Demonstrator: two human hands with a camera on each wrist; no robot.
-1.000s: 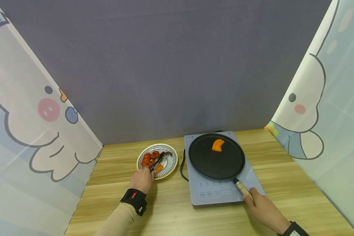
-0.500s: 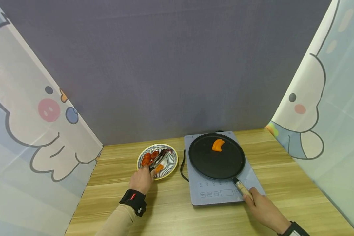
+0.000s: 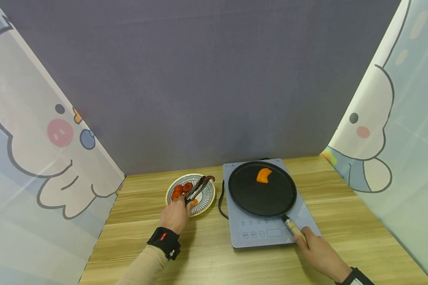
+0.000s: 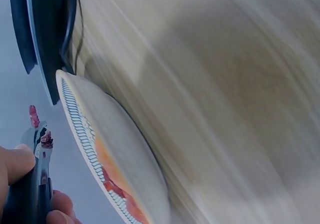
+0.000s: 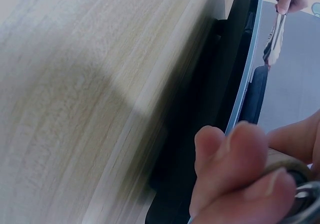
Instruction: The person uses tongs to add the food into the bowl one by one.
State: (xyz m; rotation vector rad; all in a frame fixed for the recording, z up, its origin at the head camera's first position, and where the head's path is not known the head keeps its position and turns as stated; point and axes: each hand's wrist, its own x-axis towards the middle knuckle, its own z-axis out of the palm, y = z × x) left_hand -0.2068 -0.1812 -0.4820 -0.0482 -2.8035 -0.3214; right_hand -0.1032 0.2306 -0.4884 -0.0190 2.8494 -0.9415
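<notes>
My left hand (image 3: pixel 174 215) grips metal tongs (image 3: pixel 193 192) with dark handles, held over a patterned plate (image 3: pixel 207 198). Pinched in their tips is a dark reddish, curled piece that looks like an octopus tentacle (image 3: pixel 210 179); it reaches past the plate's far right rim. Red slices (image 3: pixel 177 192) and an orange piece (image 3: pixel 194 202) lie on the plate, partly hidden by the hand and tongs. My right hand (image 3: pixel 319 251) holds the wooden handle (image 3: pixel 292 226) of a flat black pan (image 3: pixel 260 200). Orange slices (image 3: pixel 263 175) lie near the pan's far edge.
Beneath the pan is a grey induction cooker (image 3: pixel 255 241) with a touch panel at its front. Its black cable (image 3: pixel 220 204) runs between cooker and plate. A grey partition (image 3: pixel 214 87) stands behind the wooden table (image 3: pixel 207 257), with cartoon-printed sheets at both sides.
The left hand has lifted the tongs slightly and moved them right, carrying the dark reddish piece from the plate to beyond its rim. The right hand and pan stay put.
</notes>
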